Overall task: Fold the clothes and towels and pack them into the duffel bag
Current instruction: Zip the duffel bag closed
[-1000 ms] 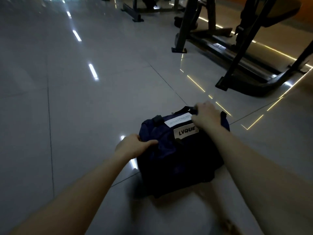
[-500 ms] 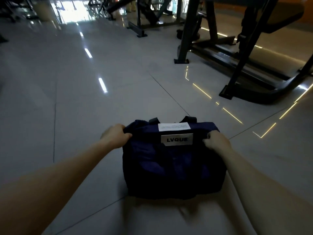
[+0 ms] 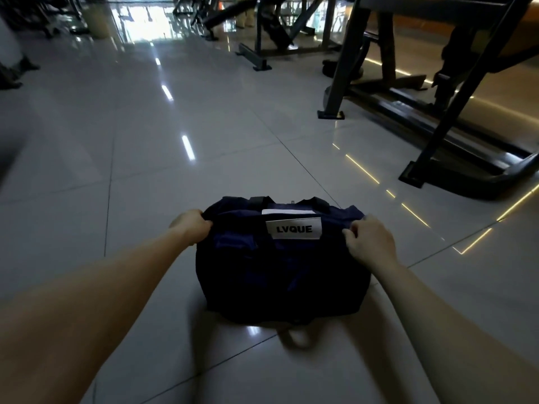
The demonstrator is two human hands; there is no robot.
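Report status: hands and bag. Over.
Left hand grips left top corner of duffel bag, right hand grips right corner. Bag on floor. Gym machine stands apart, far right; nothing blocking.

Matt cloth duffel bag (image 3: 280, 275) on glossy, smooth tiled floor (image 3: 145, 170).

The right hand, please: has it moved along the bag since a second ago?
Yes. The right hand has shifted rightward, from just above the LVQUE label to the right end of the duffel bag, pinching fabric.
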